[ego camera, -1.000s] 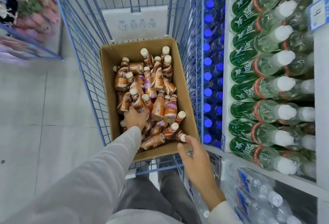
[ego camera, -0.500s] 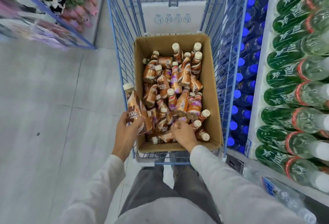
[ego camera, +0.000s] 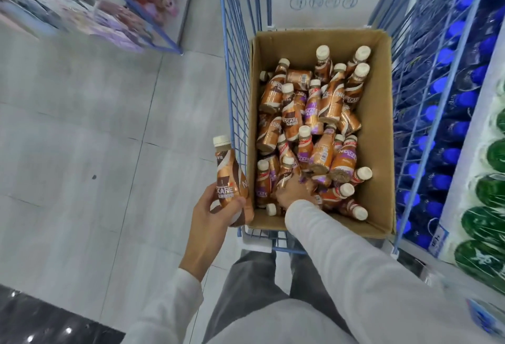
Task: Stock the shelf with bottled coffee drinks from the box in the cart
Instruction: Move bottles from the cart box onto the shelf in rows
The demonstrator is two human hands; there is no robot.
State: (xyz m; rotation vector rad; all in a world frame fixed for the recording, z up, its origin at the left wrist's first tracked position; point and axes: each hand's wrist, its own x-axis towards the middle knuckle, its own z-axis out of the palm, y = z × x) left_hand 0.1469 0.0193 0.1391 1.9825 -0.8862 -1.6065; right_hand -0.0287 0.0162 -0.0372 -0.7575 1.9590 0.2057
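Note:
A cardboard box (ego camera: pixel 378 130) sits in a blue wire cart (ego camera: pixel 235 76) and holds several brown and orange bottled coffee drinks (ego camera: pixel 319 114) lying in a loose heap. My left hand (ego camera: pixel 210 215) is outside the cart's left side, closed around two upright coffee bottles (ego camera: pixel 229 179) with a white cap on top. My right hand (ego camera: pixel 293 192) is down inside the box at its near end, fingers buried among the bottles; I cannot see whether it grips one.
Shelves on the right hold blue-capped bottles (ego camera: pixel 448 114) and green bottles (ego camera: pixel 492 190), close beside the cart. A blue-framed rack (ego camera: pixel 131 7) with soft goods stands at the far left. Grey tiled floor (ego camera: pixel 82 138) lies to the left of the cart.
My left hand has drawn its bottles a little further left and clear of the cart. My right hand has pushed deeper into the heap. The view has swung left.

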